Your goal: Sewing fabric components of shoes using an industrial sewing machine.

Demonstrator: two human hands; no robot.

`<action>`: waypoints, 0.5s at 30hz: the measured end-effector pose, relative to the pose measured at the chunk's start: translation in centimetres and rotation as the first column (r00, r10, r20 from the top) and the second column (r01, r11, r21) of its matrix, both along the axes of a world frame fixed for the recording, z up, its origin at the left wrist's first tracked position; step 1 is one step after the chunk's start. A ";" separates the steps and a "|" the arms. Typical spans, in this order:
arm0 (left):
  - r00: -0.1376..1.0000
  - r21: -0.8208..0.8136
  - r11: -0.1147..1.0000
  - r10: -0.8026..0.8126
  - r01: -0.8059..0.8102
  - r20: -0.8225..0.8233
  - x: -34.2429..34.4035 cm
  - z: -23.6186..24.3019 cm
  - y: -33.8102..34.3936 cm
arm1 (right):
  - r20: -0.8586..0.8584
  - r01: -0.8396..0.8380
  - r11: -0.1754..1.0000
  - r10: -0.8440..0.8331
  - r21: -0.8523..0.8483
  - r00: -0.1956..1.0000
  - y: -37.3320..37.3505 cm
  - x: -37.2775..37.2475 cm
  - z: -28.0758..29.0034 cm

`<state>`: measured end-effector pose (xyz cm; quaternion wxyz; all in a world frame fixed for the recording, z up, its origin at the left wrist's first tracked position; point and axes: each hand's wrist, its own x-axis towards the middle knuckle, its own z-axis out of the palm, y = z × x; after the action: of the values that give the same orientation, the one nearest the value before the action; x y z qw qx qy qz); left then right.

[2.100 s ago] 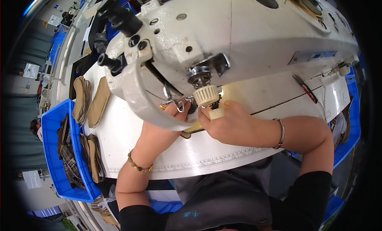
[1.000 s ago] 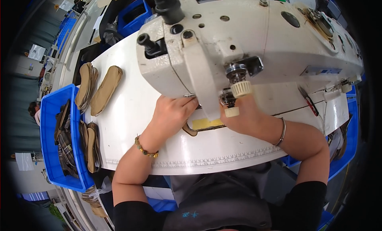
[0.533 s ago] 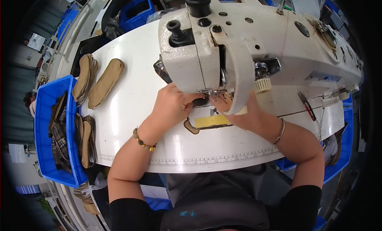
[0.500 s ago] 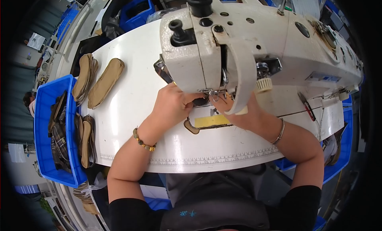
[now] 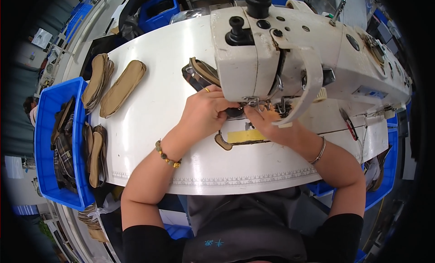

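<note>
A white sewing machine (image 5: 235, 68) stands over the white table, its presser foot (image 5: 252, 102) low between my hands. Under it lies a dark plaid shoe upper (image 5: 195, 77) with tan edging, which sticks out behind and left of the machine head. My left hand (image 5: 202, 112) is closed, thumb and forefinger pinching the upper's dark edge left of the foot. My right hand (image 5: 272, 125) is closed on the same work, its thumb close to the foot; the machine hides its other fingers in part. A yellow strip (image 5: 247, 136) lies just in front of the foot, beside a tan-edged curved piece (image 5: 223, 142).
Tan insole-shaped pieces (image 5: 123, 88) lie at the table's left, near a stack of similar ones (image 5: 96, 79). A blue bin (image 5: 84, 197) with plaid pieces stands at the left edge. Thread snips (image 5: 349, 125) lie right of my right hand. A printed ruler (image 5: 226, 181) runs along the front edge.
The view has shifted, so the machine sits farther right in it. More of the plaid upper shows behind my left hand. My right thumb now shows plainly beside the foot.
</note>
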<state>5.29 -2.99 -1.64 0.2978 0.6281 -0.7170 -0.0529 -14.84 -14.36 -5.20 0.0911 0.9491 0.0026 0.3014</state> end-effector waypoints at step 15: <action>0.974 0.017 1.000 -0.026 0.023 0.225 -1.3 1.0 0.8 | -0.259 0.126 0.992 -0.117 0.018 0.959 1.5 -0.8 0.8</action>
<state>3.96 -2.18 -0.59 0.2096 0.6233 -0.7533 0.0099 -15.68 -12.90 -4.43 0.0920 0.9800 -0.0489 0.1693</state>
